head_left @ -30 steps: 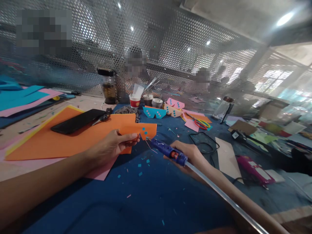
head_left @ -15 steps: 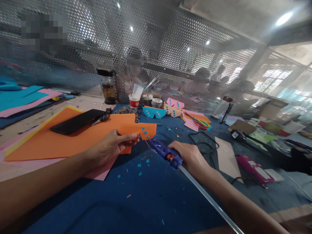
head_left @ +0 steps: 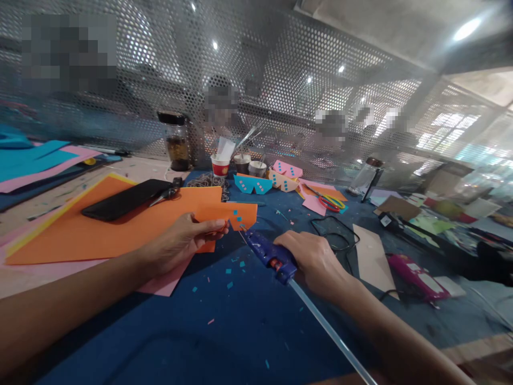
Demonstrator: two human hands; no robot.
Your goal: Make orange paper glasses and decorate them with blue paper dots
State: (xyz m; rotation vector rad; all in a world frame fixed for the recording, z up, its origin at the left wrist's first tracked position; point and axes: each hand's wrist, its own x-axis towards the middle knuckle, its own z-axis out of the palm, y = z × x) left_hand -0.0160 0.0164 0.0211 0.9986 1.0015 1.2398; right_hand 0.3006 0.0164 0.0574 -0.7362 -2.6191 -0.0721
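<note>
Between the thumb and fingers of my left hand [head_left: 196,238] is a small orange paper piece [head_left: 248,214] with blue squares on it. My right hand [head_left: 310,254] is wrapped round a purple glue gun [head_left: 266,254], whose tip is close to the lower edge of the orange piece. A long clear glue stick [head_left: 328,326] sticks out of the gun's back end. Large orange sheets [head_left: 132,235] lie beneath and left of my left hand, with a black phone-like slab [head_left: 128,200] on top. Small blue scraps [head_left: 229,271] are scattered on the blue table [head_left: 192,342].
Behind stand a lidded jar [head_left: 176,141], paper cups [head_left: 220,166] and a blue paper mask [head_left: 252,184]. Scissors [head_left: 331,202], a black cable [head_left: 340,248], a beige sheet [head_left: 372,256] and a magenta object [head_left: 419,278] lie to the right.
The glue gun's rear and my right hand have shifted slightly left, and the gun is tilted more steeply. My left hand and the orange piece have barely moved.
</note>
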